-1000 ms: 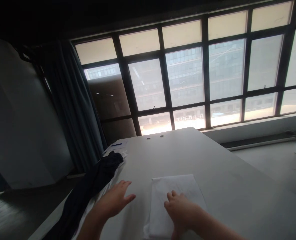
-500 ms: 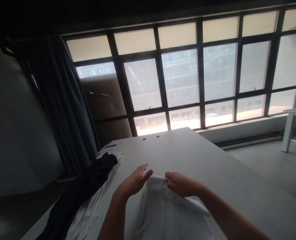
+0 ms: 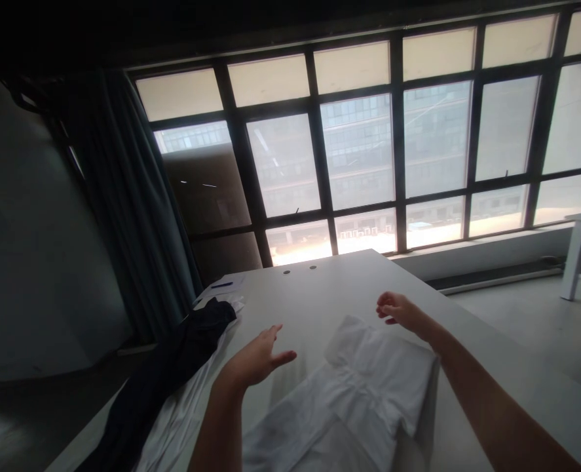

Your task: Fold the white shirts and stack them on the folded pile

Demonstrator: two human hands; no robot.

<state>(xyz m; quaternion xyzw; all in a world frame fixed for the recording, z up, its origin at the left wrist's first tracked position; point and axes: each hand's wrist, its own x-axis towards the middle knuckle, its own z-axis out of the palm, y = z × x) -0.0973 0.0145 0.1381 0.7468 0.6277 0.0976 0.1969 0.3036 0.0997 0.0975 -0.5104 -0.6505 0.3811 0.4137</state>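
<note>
A white cloth garment (image 3: pixel 363 387) lies creased and bunched on the white table (image 3: pixel 295 298), its near part running out of view at the bottom. To its left, my left hand (image 3: pixel 258 357) is open, thumb spread away from the fingers, holding nothing. My right hand (image 3: pixel 401 311) is just beyond the garment's upper right side, apart from it as far as I can see. Its fingers are loosely bent and apart, with nothing visible in them.
A dark garment (image 3: pixel 172 373) lies along the table's left side on top of white fabric (image 3: pixel 177 426). Behind it are a sheet of paper and a blue pen (image 3: pixel 222 285). Two round holes sit near the far edge. Another white table (image 3: pixel 572 255) stands at the right.
My right hand has let go of the white garment and moved right and away from me. The garment has dropped and spread out to the right. My left hand has stayed nearly in place.
</note>
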